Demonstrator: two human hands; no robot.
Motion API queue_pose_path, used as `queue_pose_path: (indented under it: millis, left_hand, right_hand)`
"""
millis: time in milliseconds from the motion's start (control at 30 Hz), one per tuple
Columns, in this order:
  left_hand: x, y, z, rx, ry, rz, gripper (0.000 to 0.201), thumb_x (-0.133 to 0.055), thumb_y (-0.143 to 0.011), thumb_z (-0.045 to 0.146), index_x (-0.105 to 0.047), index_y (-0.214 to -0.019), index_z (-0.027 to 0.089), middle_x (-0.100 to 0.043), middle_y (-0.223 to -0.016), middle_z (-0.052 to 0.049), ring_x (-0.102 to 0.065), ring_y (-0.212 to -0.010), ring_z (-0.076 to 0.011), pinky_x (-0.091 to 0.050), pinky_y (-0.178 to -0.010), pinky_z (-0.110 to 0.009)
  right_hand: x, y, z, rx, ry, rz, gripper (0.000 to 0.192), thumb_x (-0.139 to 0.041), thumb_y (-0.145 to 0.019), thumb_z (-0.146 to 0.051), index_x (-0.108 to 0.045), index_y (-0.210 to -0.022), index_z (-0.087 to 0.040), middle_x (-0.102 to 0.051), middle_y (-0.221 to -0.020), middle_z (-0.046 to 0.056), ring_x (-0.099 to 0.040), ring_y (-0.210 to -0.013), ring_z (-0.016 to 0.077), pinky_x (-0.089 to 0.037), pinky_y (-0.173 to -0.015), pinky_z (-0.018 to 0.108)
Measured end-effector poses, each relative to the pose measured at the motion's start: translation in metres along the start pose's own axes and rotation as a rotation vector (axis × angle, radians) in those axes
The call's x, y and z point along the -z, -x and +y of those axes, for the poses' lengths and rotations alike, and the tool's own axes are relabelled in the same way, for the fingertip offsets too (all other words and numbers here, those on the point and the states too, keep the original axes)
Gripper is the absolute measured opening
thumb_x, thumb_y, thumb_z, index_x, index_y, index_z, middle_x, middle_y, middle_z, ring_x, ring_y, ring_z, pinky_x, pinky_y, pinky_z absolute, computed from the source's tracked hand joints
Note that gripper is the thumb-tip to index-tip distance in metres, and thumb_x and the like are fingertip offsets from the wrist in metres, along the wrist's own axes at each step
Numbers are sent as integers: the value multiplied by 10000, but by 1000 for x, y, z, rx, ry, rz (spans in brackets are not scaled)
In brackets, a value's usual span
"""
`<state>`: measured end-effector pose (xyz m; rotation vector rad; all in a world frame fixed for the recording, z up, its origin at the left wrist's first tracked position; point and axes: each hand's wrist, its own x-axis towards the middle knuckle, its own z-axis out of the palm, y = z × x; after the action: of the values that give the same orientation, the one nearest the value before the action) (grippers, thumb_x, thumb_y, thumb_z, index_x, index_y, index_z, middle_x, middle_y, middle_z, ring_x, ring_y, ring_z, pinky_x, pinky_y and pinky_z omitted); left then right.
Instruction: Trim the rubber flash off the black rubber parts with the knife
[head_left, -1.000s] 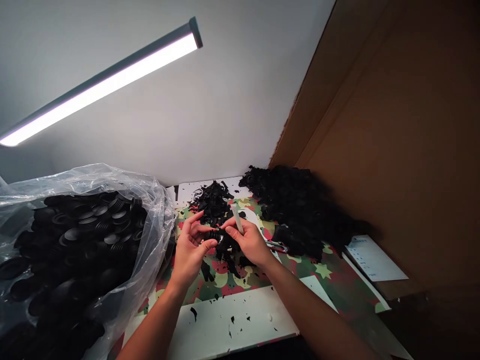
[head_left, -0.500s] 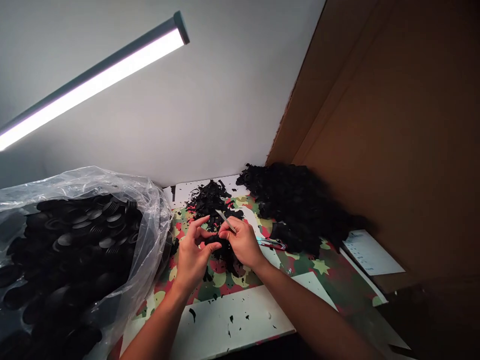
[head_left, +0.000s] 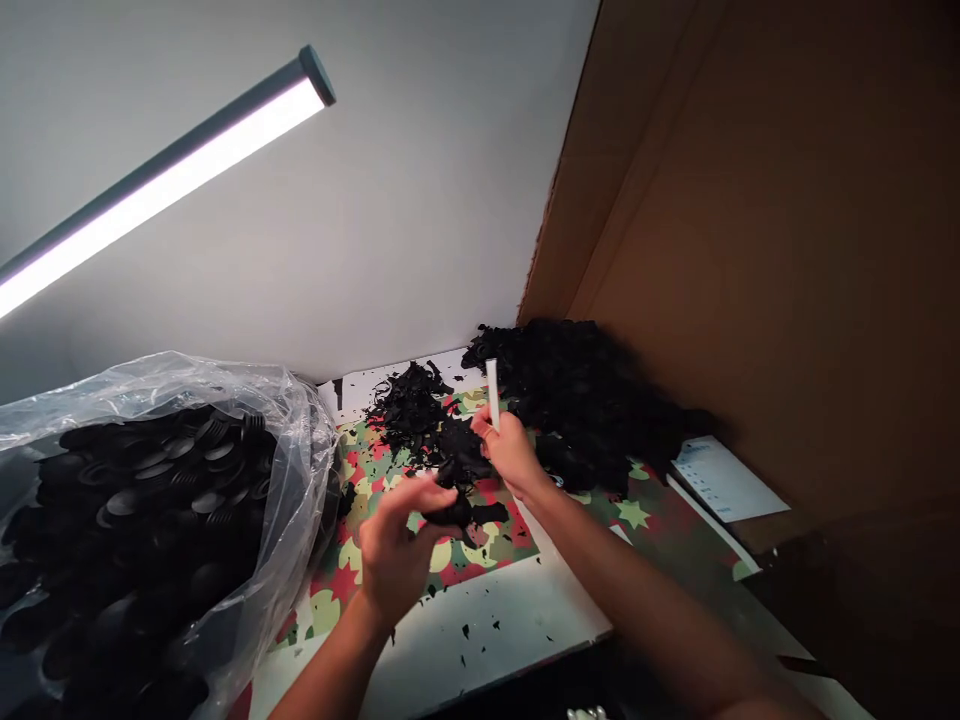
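Observation:
My left hand [head_left: 401, 535] is low over the patterned sheet, thumb and fingers closed around a dark, thin black piece [head_left: 442, 508] whose exact shape is hard to make out. My right hand [head_left: 514, 455] is farther forward and to the right, apart from the left. It grips a narrow, flat, pale tool [head_left: 493, 385] that points upward; its lower end is hidden in the fist. Just beyond both hands lies a heap of black scraps [head_left: 412, 410], with more loose bits under and around the fingers.
At left, a clear plastic bag [head_left: 296, 480] holds many round black parts [head_left: 150, 490], some with fork-like prongs. A large black pile [head_left: 592, 400] lies against the cardboard wall [head_left: 750, 250]. A printed paper [head_left: 727, 480] lies at right. A tube lamp [head_left: 172, 175] hangs above.
My right hand has moved away from the left, forward and right, and the pale tool has swung upright. My left hand has come slightly lower with the black piece. The view has shifted a little.

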<state>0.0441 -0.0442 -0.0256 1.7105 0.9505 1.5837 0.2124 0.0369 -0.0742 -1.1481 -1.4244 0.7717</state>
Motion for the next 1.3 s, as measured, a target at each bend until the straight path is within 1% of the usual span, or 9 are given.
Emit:
queue_pose_path:
  millis: [200,300,467,600,767,967,1133,1233,1300]
  left_hand:
    - [8,-15,-9,443,173,96,702,-885,-647,254,-549,-1263,223,-707,-687,40,-671,-641,-154,-552,-642,-258]
    - [11,-16,-16,499,162,109,740,-888,-629,253,-539,-1280,208,-680,-670,53,-631,-611,-139,-526,-640,-250]
    - [10,-10,-25,468,36,37,676,-837,-671,195,-558,-1286,215,-699,-706,42,-642,-668,-153,-494,-679,-266]
    - [6,-9,-22,434,-47,-3,626,-810,-668,146,-598,-1252,225,-701,-689,48,-661,-688,-162,-487,-707,-281]
    - [8,-12,-16,483,131,16,684,-849,-654,180,-587,-1284,227,-716,-733,19,-721,-823,-204,-533,-772,-303]
    - [15,-17,-20,580,378,114,529,-950,-570,323,-745,-1041,196,-761,-930,-51,-709,-863,-183,-541,-689,-226]
    - [14,-21,-13,710,646,211,463,-941,-584,434,-765,-926,175,-769,-957,-67,-723,-872,-184,-576,-761,-254]
    - [12,-21,-11,781,728,203,452,-934,-606,417,-757,-940,169,-764,-924,-60,-705,-744,-144,-567,-657,-226]
    - [11,-20,-12,813,751,192,450,-932,-616,402,-754,-956,168,-753,-885,-48,-678,-667,-117,-529,-568,-191]
  right_hand:
    - [5,3,-12,-66,-90,-167,264,-681,-808,-454,-678,-729,-202,-679,-798,35,-629,-741,193,-505,-695,312]
    - [0,11,-29,-30,-174,-214,239,-670,-855,-429,-697,-746,-218,-671,-863,43,-628,-861,208,-497,-805,338]
    - [-9,25,-48,-21,-211,-299,166,-712,-835,-372,-712,-763,-222,-621,-823,21,-584,-797,185,-464,-708,300]
    - [-11,23,-43,-104,-170,-258,265,-675,-834,-382,-606,-650,-205,-557,-688,-11,-493,-649,144,-386,-605,268]
    - [10,3,-22,-294,-293,-19,507,-515,-869,-678,-501,-646,-223,-355,-535,-65,-277,-455,102,-231,-451,246]
    - [10,5,-21,-172,-47,-75,473,-641,-791,-670,-648,-692,-207,-616,-695,12,-533,-651,168,-415,-596,276]
    - [-3,19,-36,-50,-207,14,566,-406,-984,-582,-644,-628,-212,-677,-852,62,-610,-794,200,-484,-756,334]
    - [-2,21,-43,62,-242,98,569,-338,-1030,-525,-686,-700,-219,-689,-925,76,-631,-928,225,-492,-866,373]
    - [1,22,-45,66,-226,122,472,-384,-1029,-487,-698,-792,-226,-670,-841,54,-632,-835,209,-511,-794,359]
